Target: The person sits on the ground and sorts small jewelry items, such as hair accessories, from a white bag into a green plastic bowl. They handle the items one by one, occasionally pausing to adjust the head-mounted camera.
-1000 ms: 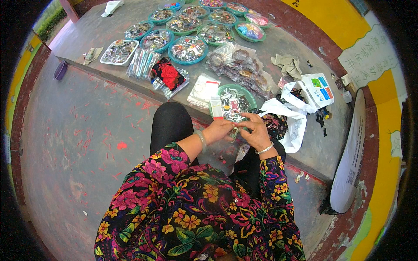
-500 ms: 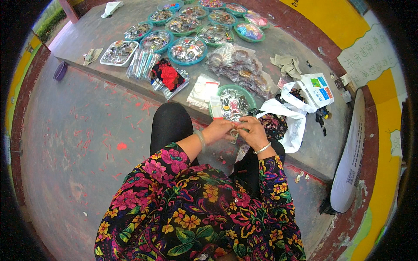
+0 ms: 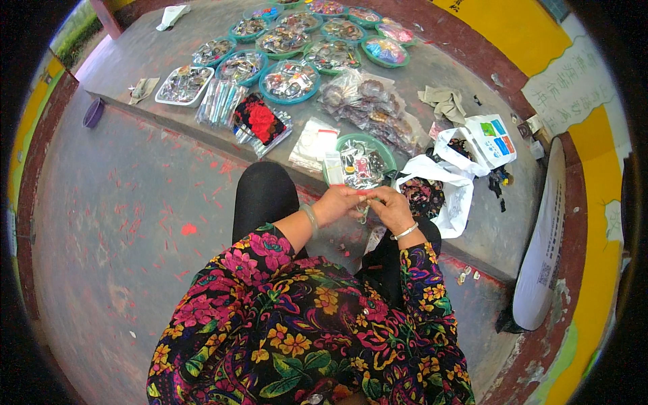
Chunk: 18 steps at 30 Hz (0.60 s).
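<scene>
My left hand [image 3: 336, 204] and my right hand [image 3: 391, 208] meet in front of my knees, thumbs and fingertips pinched together. Between them they grip a small pale loop [image 3: 362, 217], whose lower part dangles under the fingers; its exact kind is too small to tell. A bit of red shows at the fingertips. Just beyond stands a green basket [image 3: 391, 159] holding small items in clear plastic packets [image 3: 360, 167]. White-backed packets [image 3: 314, 143] lie to its left, and a white plastic bag [image 3: 456, 206] with dark floral cloth [image 3: 423, 196] is at its right.
Along the raised concrete ledge [image 3: 148, 74] are several round baskets [image 3: 290, 81] of packets, a white tray [image 3: 183, 86], slim packets [image 3: 221, 101], a red-and-black floral cloth [image 3: 260, 120] and heaped clear bags [image 3: 371, 104]. A purple basin [image 3: 94, 113] sits on the floor at left.
My fingertips have drawn closer together, and the right fingers have shifted slightly over the pinched spot. The loop now hangs a little lower and shows less. The surroundings stay the same.
</scene>
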Motion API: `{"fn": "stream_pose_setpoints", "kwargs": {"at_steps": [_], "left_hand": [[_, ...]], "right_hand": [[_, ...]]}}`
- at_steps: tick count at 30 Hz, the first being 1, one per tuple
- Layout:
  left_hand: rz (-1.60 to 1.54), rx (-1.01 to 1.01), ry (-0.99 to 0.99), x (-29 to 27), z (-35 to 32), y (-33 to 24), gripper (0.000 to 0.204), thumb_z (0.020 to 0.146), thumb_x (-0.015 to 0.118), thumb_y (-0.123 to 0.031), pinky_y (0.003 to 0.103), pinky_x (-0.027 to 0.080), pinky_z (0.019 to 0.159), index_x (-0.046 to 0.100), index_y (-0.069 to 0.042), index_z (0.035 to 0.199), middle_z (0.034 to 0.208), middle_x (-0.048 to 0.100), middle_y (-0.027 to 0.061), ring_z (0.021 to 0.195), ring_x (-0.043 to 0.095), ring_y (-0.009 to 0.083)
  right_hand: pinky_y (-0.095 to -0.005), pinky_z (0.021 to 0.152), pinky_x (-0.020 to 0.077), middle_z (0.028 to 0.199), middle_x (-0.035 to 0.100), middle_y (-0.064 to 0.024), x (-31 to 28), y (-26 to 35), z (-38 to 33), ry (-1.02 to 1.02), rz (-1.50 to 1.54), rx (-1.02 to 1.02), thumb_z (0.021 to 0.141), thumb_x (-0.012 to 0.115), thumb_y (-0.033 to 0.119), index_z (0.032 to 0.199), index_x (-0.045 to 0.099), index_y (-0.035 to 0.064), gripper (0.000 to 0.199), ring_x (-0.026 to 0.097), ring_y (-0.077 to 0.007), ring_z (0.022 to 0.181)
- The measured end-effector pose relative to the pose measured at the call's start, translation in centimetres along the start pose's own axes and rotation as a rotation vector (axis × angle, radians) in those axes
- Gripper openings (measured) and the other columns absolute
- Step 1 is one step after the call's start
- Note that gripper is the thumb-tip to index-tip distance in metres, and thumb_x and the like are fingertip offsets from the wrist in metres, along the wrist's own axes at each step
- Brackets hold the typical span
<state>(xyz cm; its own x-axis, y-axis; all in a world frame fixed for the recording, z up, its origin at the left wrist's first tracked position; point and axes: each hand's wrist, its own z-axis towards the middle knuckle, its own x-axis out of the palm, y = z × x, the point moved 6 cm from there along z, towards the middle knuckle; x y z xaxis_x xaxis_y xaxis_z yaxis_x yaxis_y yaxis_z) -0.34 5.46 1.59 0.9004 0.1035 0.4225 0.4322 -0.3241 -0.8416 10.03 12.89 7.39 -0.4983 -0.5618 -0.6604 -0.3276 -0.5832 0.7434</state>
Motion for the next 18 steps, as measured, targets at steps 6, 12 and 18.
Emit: {"fn": "stream_pose_setpoints", "kwargs": {"at_steps": [6, 12, 18], "left_hand": [[-0.112, 0.072, -0.065, -0.7, 0.7, 0.1, 0.027, 0.089, 0.051, -0.016, 0.023, 0.053, 0.068, 0.056, 0.001, 0.110, 0.099, 0.060, 0.0033, 0.083, 0.058, 0.0103], [-0.131, 0.094, -0.045, -0.5, 0.6, -0.2, 0.026, 0.089, 0.051, -0.015, 0.023, 0.053, 0.069, 0.057, 0.000, 0.109, 0.099, 0.060, 0.0048, 0.085, 0.058, 0.0112], [-0.205, 0.070, -0.078, -0.7, 0.5, -0.1, 0.024, 0.088, 0.051, -0.013, 0.024, 0.053, 0.069, 0.057, 0.000, 0.107, 0.100, 0.060, 0.0049, 0.086, 0.058, 0.0120]], "right_hand": [[-0.0241, 0.067, 0.0472, 0.083, 0.061, -0.0054, 0.9, -2.6, 0.1, -0.141, 0.502, 0.288, 0.072, 0.065, 0.000, 0.100, 0.054, 0.0013, 0.030, 0.058, -0.0116, 0.075], [-0.0202, 0.061, 0.0439, 0.076, 0.061, -0.0020, 1.4, -2.8, -0.3, -0.155, 0.667, 0.420, 0.073, 0.067, 0.002, 0.083, 0.060, 0.0000, 0.012, 0.055, -0.0081, 0.066], [-0.0182, 0.054, 0.0389, 0.073, 0.060, 0.0006, 1.5, -2.0, -0.5, -0.188, 0.794, 0.499, 0.073, 0.067, 0.003, 0.079, 0.062, 0.0023, 0.008, 0.051, -0.0054, 0.061]]}}
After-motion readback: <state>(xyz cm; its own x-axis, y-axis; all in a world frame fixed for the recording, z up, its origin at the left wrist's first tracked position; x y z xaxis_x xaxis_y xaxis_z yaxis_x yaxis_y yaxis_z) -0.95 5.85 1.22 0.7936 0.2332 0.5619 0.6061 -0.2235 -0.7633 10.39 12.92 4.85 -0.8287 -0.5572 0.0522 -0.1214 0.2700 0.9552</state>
